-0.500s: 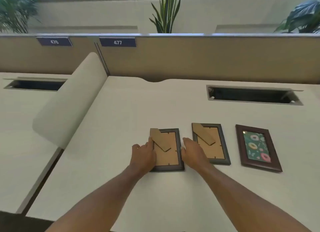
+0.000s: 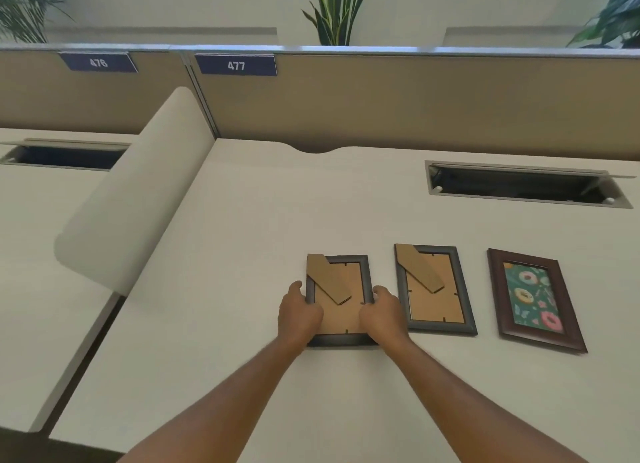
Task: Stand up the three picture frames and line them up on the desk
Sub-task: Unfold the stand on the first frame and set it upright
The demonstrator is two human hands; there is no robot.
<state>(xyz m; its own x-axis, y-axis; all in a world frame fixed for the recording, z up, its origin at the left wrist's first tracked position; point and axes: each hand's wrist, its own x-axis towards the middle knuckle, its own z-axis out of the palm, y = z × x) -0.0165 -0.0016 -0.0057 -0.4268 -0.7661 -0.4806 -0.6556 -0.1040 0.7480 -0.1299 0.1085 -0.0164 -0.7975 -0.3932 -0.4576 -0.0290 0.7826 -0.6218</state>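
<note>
Three picture frames lie flat in a row on the pale desk [image 2: 242, 376]. The left frame [image 2: 341, 310] is dark grey and face down, its cardboard back and folded stand showing. My left hand [image 2: 299, 315] grips its left edge and my right hand [image 2: 382, 315] grips its right edge. The middle frame [image 2: 433, 300], also grey, lies face down just right of my right hand, untouched. At the right lies the dark brown frame [image 2: 535, 298], face up with a doughnut picture.
A cable tray opening [image 2: 519, 185] is cut into the desk behind the frames. A tan partition [image 2: 415, 109] with tag 477 closes the back. A curved white divider [image 2: 138, 192] stands at the left, with a neighbouring desk beyond. Plants rise behind the partition.
Both hands have closed in from beside the left frame onto its two side edges, fingers now wrapped over them. The frames lie where they were.
</note>
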